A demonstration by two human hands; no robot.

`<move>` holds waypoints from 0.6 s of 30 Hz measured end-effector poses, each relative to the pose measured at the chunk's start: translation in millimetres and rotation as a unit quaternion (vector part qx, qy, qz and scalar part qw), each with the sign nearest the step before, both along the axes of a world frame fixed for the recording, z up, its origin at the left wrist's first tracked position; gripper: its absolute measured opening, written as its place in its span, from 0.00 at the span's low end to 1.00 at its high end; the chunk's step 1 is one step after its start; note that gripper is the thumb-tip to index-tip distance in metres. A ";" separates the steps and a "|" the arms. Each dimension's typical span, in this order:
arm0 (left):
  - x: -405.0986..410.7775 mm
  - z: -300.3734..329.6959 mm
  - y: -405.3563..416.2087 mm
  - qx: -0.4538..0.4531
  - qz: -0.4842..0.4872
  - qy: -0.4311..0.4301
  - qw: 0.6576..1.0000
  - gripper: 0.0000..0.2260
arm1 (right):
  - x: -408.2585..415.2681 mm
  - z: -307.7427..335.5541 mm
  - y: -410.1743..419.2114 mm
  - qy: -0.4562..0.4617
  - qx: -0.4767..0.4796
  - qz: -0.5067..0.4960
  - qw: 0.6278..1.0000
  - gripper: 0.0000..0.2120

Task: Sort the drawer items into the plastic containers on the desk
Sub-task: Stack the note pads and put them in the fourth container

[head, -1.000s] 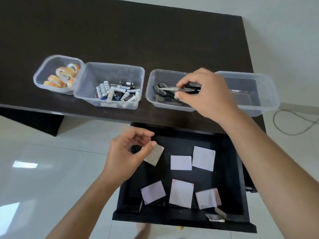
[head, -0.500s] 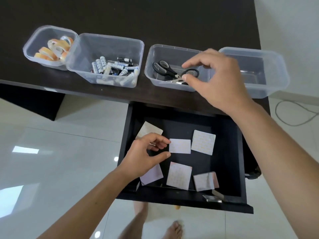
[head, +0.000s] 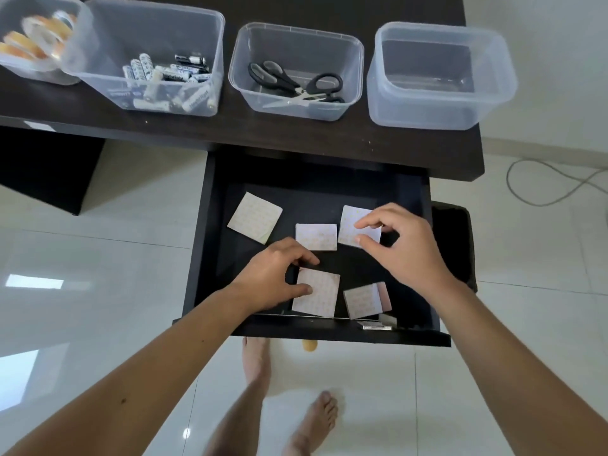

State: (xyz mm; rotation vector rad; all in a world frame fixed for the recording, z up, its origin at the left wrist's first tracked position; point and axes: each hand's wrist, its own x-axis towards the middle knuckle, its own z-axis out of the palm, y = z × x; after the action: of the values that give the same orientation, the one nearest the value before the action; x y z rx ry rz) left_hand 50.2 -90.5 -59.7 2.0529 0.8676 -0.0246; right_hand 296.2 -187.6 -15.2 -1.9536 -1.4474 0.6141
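Observation:
The open black drawer holds several square note pads. My left hand is low in the drawer, thumb on the front middle pad and fingers curled at its top left corner, pinching it. It covers whatever lies at the front left. My right hand hangs over the back right pad, thumb and index tips touching it, pad lying flat. Other pads lie at the back left, middle and front right. The scissors lie in their clear container.
On the dark desk stand a tape roll container, a battery container and an empty container. A small silver item sits in the drawer's front right corner. A dark bin and a floor cable are right.
My right hand let go of the scissors in their container and came down into the drawer. My left hand moved from the back left pad to the front of the drawer.

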 end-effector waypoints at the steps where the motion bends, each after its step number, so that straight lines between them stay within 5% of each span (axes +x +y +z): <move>1: 0.3 -0.3 0.3 0.012 -0.014 0.016 1.000 0.26 | -0.3 -5.6 -2.8 -0.004 -0.006 -0.004 1.000 0.09; 8: 1.7 -1.2 -1.1 0.032 -0.057 0.098 0.993 0.33 | -6.2 -27.4 9.1 -0.022 -0.053 -0.038 0.998 0.14; 18: 1.1 -5.0 0.8 -0.008 -0.032 0.069 0.997 0.18 | -7.7 -45.9 16.9 -0.061 -0.158 -0.086 0.982 0.38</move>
State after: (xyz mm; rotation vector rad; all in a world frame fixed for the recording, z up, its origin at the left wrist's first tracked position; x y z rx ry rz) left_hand 51.3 -89.7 -64.7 2.0824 0.8822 -0.2102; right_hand 288.5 -170.6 -61.1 -2.3709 -1.2943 0.6887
